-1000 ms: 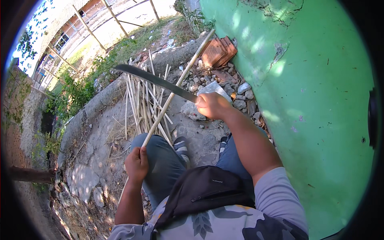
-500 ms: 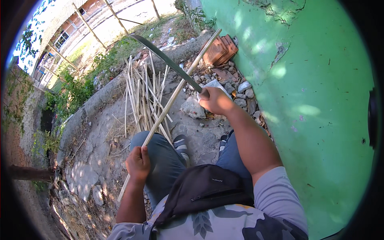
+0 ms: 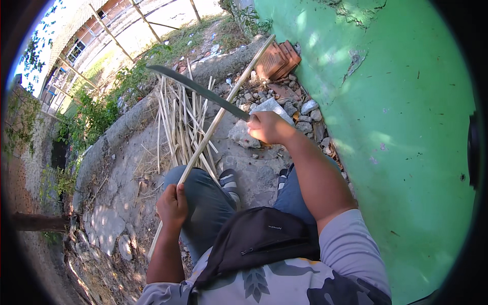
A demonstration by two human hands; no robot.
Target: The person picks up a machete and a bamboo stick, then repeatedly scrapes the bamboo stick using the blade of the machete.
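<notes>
My left hand [image 3: 172,206] is closed around a long pale wooden strip [image 3: 217,120], which slants from below that hand up to the far right. My right hand [image 3: 269,127] grips the handle of a machete [image 3: 201,91], its fingers wrapped round and hiding most of the handle. The long dark blade points to the far left and crosses the strip at about its middle; it appears to lie against the strip's edge. Beyond my left knee, a loose pile of similar strips [image 3: 178,122] lies on the ground.
A green wall [image 3: 396,152] runs along my right. Broken stones [image 3: 244,133] and stacked clay roof tiles [image 3: 277,60] lie at its foot. A low concrete kerb [image 3: 119,133] curves round the left and far side. A dark bag [image 3: 264,236] rests across my lap.
The machete has come down and nearer along the strip, its tip swinging left and lower. My right hand has shifted slightly left; my left hand still holds the strip.
</notes>
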